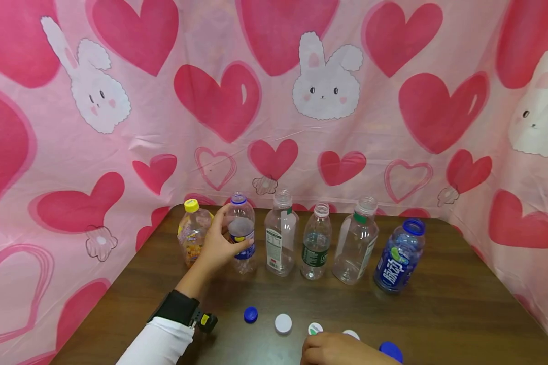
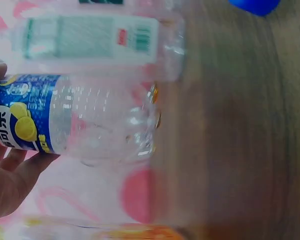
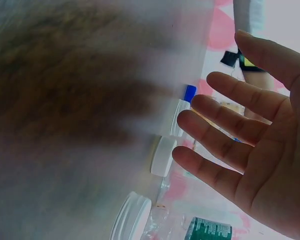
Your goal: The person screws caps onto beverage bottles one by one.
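My left hand (image 1: 225, 238) holds a clear plastic bottle (image 1: 244, 264) around its blue label, which shows lemons in the left wrist view. This bottle stands upright and capless, with a blue ring at its open neck. To its left is a bottle with a yellow cap (image 1: 192, 205); to its right, a clear bottle with a white-and-green label (image 1: 274, 246). At the front of the table my right hand (image 3: 260, 145) has its fingers spread and holds nothing. Near it lie a white cap with green print (image 1: 315, 328), another white cap (image 1: 350, 334) and a large blue cap (image 1: 390, 351).
Farther right along the row stand a small green-label bottle (image 1: 315, 253), a clear bottle with a green neck band (image 1: 355, 248) and a blue-label bottle (image 1: 399, 258). A small blue cap (image 1: 250, 315) and a white cap (image 1: 283, 323) lie on the brown table (image 1: 456, 304). Behind hangs a pink cloth (image 1: 274, 126).
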Available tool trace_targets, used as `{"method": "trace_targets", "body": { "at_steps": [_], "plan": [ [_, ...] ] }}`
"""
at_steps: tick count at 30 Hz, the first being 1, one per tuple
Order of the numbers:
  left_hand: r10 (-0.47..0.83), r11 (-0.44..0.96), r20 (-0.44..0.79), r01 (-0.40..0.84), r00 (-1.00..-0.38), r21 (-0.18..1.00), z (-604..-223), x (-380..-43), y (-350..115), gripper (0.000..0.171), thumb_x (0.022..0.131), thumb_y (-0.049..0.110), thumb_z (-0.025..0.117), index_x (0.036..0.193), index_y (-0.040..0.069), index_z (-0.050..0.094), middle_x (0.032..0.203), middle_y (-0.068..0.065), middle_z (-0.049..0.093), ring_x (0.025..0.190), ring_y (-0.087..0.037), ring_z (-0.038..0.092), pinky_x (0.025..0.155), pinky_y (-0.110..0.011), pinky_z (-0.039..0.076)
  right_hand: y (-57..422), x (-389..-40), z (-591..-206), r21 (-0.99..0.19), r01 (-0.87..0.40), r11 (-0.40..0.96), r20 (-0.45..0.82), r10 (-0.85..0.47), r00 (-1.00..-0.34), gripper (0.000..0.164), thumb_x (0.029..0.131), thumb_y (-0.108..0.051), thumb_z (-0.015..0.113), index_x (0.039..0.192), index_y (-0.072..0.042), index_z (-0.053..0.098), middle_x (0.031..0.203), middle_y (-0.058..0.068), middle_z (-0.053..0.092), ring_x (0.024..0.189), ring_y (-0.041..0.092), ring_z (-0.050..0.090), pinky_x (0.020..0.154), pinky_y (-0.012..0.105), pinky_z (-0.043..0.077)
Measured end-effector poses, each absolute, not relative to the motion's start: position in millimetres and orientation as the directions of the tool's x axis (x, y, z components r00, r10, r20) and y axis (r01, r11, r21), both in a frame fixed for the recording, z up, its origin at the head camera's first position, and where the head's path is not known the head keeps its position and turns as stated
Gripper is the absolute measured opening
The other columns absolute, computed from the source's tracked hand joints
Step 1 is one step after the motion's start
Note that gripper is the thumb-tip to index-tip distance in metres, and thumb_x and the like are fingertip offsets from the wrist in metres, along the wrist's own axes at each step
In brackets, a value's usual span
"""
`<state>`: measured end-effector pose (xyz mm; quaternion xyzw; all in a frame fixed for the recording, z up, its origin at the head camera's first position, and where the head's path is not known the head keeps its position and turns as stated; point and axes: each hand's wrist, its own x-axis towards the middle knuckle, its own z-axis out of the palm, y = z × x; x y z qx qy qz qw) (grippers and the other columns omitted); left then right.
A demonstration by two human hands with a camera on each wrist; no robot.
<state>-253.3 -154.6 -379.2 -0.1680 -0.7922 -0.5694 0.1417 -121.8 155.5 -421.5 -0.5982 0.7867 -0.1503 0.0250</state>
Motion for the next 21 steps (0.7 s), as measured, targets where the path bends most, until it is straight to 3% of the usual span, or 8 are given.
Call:
{"method": "trace_targets", "body": {
  "at_steps": [6, 13, 21],
  "plan": [
    [0.311, 0.168, 0.445, 0.509, -0.84, 0.844, -362.0, -206.4, -146.3, 0.091, 0.074, 0.007, 0.084, 0.147, 0.022, 0.031, 0.122, -0.013, 0.059, 0.107, -0.03, 0.062, 0.086, -0.046, 0.054, 159.5, -119.2, -416.8, -0.314, -0.883, 0.35, 0.073, -0.918, -0.39, 0.011, 0.095, -0.027, 0.063, 0.104, -0.022, 0.068, 0.105, -0.014, 0.059, 0.09, -0.007, 0.053, 0.07, 0.006, 0.042],
    [0.524, -0.066, 0.516, 0.572, -0.678, 0.818, -361.9, -154.6, -122.7, 0.09, 0.072, -0.004, 0.082, 0.145, 0.01, 0.031, 0.122, -0.015, 0.059, 0.103, -0.026, 0.064, 0.081, -0.043, 0.056, 160.5, -119.5, -417.5, -0.317, -0.877, 0.361, 0.059, -0.915, -0.398, 0.013, 0.095, -0.028, 0.064, 0.105, -0.021, 0.068, 0.105, -0.013, 0.06, 0.091, -0.006, 0.054, 0.071, 0.01, 0.045],
    [0.617, -0.133, 0.482, 0.522, -0.622, 0.843, -364.9, -122.0, -108.3, 0.088, 0.073, 0.0, 0.083, 0.144, 0.011, 0.032, 0.125, -0.011, 0.06, 0.106, -0.027, 0.064, 0.086, -0.041, 0.055, 160.9, -117.5, -419.0, -0.335, -0.867, 0.37, 0.074, -0.907, -0.415, 0.014, 0.095, -0.031, 0.063, 0.104, -0.022, 0.069, 0.103, -0.015, 0.06, 0.088, -0.008, 0.054, 0.069, 0.009, 0.045]
  ]
}}
